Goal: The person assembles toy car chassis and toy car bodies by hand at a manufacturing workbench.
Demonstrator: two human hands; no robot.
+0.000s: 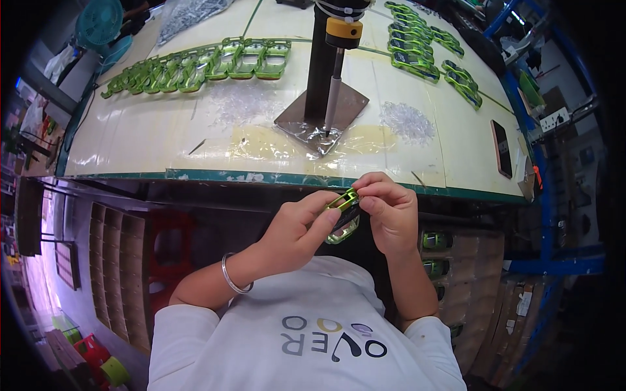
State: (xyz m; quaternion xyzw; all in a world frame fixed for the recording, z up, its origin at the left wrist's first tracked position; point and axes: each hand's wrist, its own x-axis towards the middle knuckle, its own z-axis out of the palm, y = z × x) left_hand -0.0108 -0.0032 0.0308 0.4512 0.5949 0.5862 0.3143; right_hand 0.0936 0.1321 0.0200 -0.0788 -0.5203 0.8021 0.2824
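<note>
Just off the table's near edge, my left hand (293,228) holds a bright green plastic shell (343,232), shaped like a toy car body with open windows. Its thumb and fingers are closed round the shell's left side. My right hand (392,215) is at the upper right end of the same shell, thumb and fingertips pinched together. Whatever those fingertips grip is too small or hidden to make out. Beyond the edge lie two loose piles of small clear plastic pieces, a left pile (244,102) and a right pile (407,122).
A black post (317,72) with a hanging driver (334,98) stands on a metal plate (352,98) mid-table. Rows of green shells (215,62) lie far left, with dark-windowed green shells (412,49) far right. A phone (501,148) rests near the right edge. Below sits a compartmented tray (476,260).
</note>
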